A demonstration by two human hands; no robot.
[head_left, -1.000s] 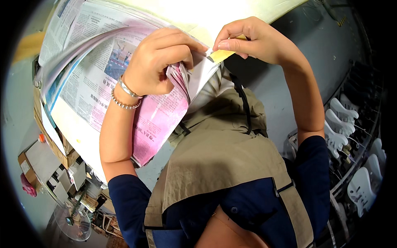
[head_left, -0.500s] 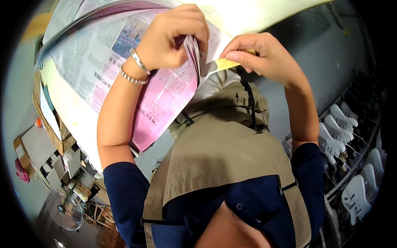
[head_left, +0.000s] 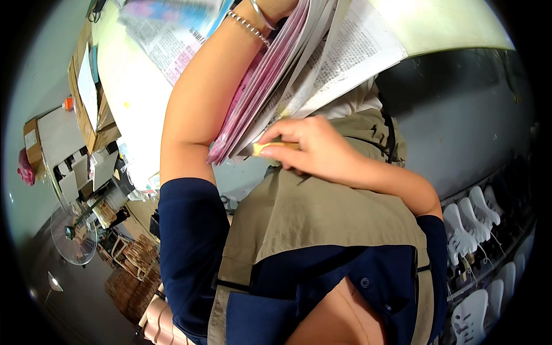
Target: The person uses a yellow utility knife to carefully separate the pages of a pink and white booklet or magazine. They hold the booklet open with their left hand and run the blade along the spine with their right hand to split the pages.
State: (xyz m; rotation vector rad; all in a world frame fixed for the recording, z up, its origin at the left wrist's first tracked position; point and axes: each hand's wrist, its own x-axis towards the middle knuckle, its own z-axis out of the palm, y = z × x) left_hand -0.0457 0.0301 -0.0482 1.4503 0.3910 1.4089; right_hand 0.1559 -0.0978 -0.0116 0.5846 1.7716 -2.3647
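Observation:
My left hand [head_left: 279, 8] is at the top edge, its fingers out of view, against the upper part of a thick folded stack of newspapers [head_left: 270, 77]. Pink and white sheets make up the stack, its layered edges turned toward me. My right hand [head_left: 307, 144] is closed on a thin yellow-handled cutter knife [head_left: 261, 148]. The knife's tip end is at the lower corner of the stack, close to the sheet edges; whether it touches them I cannot tell. A printed sheet [head_left: 356, 63] opens out to the right of the stack.
More newspaper [head_left: 158, 49] lies on the pale table [head_left: 129, 109]. Cardboard boxes [head_left: 83, 109] stand at the left. A fan [head_left: 73, 233] and wicker pieces [head_left: 135, 256] are at lower left. White molded parts [head_left: 477, 207] hang on a rack at right.
My left hand has moved up to the frame's top edge. My right hand, with the cutter knife, has come down and left to the stack's lower corner. The stack now shows its layered edges.

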